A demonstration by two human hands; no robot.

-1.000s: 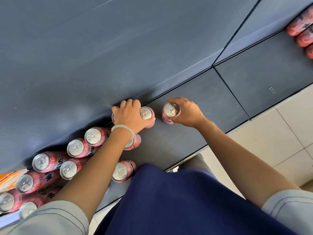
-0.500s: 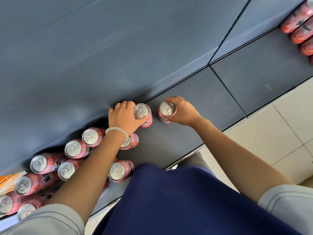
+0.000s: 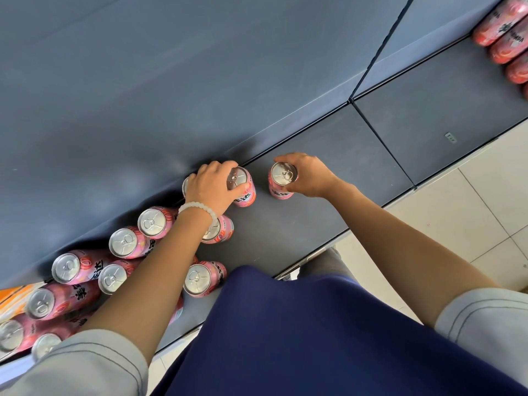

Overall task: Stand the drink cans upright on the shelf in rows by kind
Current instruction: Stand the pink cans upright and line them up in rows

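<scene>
Several pink drink cans stand upright in rows on the dark grey shelf (image 3: 285,232), from the lower left toward the middle. My left hand (image 3: 213,185), with a white bead bracelet, grips the top of a pink can (image 3: 245,192) at the back of the shelf. Part of another can top shows behind its knuckles. My right hand (image 3: 310,174) curls round a second pink can (image 3: 281,180) standing upright just to the right. Another upright can (image 3: 201,278) stands near the shelf's front edge.
More pink cans (image 3: 503,38) lie on their sides on the neighbouring shelf section at the top right. An orange package (image 3: 14,295) shows at the far left. A dark back panel rises behind the shelf. Pale floor tiles (image 3: 471,212) lie to the right.
Both hands have shifted slightly with their cans. My left hand now covers more of its can's top. The right-hand can stays upright beside it.
</scene>
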